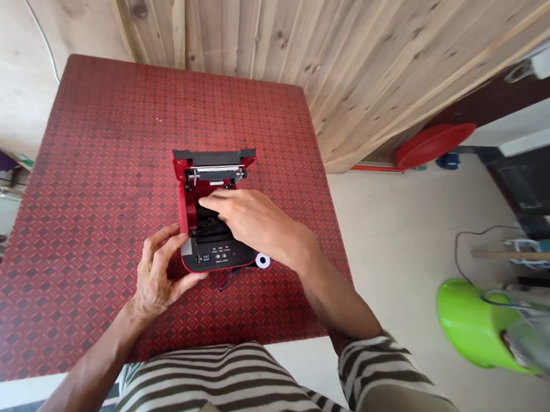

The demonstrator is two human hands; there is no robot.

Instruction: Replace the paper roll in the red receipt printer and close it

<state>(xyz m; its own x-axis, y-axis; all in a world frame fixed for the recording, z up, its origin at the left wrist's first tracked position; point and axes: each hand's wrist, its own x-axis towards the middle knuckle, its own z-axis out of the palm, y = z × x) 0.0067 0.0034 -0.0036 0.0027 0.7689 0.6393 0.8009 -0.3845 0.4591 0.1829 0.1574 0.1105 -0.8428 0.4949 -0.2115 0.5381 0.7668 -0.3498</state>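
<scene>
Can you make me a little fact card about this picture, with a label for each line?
Machine: red-and-black machine, lid up
Left hand: at the machine's left side, thumb by its front edge
Right hand: reaching into the opening; whether it holds anything is hidden
Beside it: small white roll, near the front right corner
Table: red, patterned
Floor: bright green object, on the right
</scene>
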